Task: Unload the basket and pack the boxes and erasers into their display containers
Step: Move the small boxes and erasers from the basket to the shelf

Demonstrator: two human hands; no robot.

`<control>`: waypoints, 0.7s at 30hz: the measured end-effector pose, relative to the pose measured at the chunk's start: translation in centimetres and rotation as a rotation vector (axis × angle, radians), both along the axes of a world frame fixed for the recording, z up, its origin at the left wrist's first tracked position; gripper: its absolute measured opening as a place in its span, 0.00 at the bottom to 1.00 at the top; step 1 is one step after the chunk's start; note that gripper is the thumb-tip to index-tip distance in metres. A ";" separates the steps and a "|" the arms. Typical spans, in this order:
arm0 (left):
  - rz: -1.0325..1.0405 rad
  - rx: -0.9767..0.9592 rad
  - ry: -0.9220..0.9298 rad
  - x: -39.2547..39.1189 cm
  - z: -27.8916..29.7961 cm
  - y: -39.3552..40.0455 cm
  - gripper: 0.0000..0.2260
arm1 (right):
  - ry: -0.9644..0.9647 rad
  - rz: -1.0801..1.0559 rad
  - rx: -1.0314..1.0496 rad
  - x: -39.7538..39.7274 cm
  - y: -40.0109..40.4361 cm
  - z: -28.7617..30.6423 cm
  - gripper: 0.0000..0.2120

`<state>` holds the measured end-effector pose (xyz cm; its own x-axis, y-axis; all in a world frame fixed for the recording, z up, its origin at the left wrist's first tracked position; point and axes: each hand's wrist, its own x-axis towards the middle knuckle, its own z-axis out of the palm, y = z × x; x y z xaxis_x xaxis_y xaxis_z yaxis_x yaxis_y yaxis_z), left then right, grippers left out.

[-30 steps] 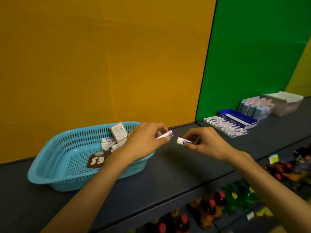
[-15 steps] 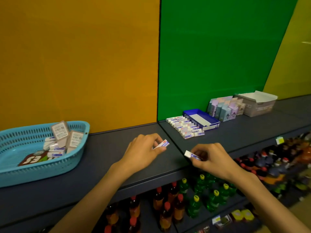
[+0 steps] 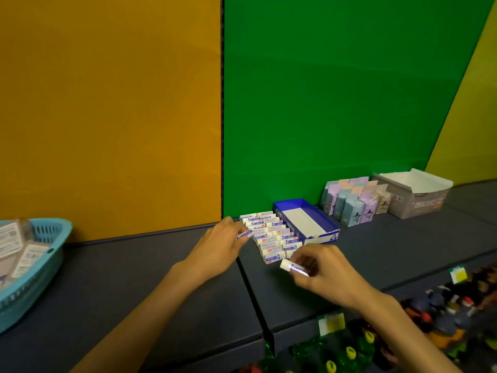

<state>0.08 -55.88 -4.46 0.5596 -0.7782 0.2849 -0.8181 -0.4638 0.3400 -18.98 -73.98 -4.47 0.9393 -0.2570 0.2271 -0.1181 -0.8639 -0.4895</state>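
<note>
My left hand [image 3: 219, 247] pinches a white and blue eraser [image 3: 244, 234] at the left edge of several erasers laid in rows [image 3: 271, 238] on the dark shelf. My right hand [image 3: 326, 273] pinches a second eraser [image 3: 293, 267] just in front of those rows. A blue display tray [image 3: 326, 232] with a white bottom stands right of the rows and looks empty. The light blue basket [image 3: 40, 262] sits at the far left with a few white boxes [image 3: 16, 249] in it.
Pastel boxes [image 3: 352, 203] stand upright behind the blue tray. A grey open carton [image 3: 419, 200] sits further right. The shelf's front edge [image 3: 295, 327] carries price tags, and bottles fill the shelf below. Orange and green panels back the shelf.
The view has swung right, away from the basket. Both hands have travelled with their erasers from the basket to the rows of erasers beside the blue tray.
</note>
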 end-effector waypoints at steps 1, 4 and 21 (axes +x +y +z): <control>0.032 0.008 -0.016 1.0 -0.2 -0.9 0.13 | 0.013 0.014 -0.015 0.8 -0.9 0.2 0.07; 0.093 0.028 -0.089 3.7 -0.2 -3.7 0.14 | 0.029 0.037 -0.044 3.6 -3.8 1.0 0.09; 0.291 0.167 -0.245 9.8 -2.1 -13.9 0.13 | -0.101 0.230 -0.329 17.7 -13.8 0.8 0.09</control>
